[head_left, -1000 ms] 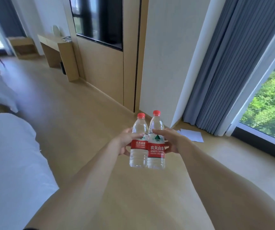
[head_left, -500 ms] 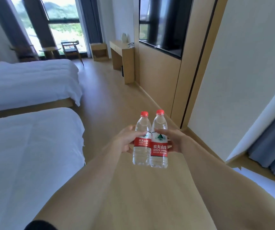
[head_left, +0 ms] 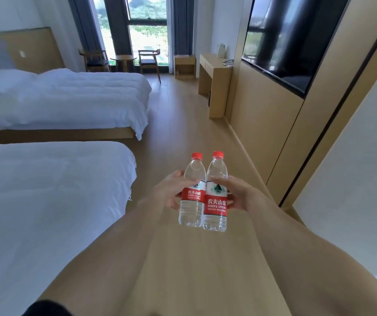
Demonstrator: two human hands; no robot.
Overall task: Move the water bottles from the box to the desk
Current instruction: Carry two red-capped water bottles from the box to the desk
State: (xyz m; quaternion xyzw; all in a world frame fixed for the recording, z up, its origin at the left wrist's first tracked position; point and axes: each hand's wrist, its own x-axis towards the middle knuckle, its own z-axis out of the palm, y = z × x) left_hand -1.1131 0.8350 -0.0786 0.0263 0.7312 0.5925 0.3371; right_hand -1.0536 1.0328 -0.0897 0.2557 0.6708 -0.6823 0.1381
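Far down the floor, the desk [head_left: 214, 65] stands ahead-right against the wall; left hand [head_left: 171, 192] and right hand [head_left: 240, 195] each grip an upright bottle [head_left: 192, 195], [head_left: 216, 197], touching, midair.

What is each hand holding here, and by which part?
Left hand grips the left water bottle at its label; right hand grips the right water bottle likewise.

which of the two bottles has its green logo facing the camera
The right bottle, held in the right hand, shows its green logo fully. On the left bottle, in the left hand, the logo is mostly turned away.
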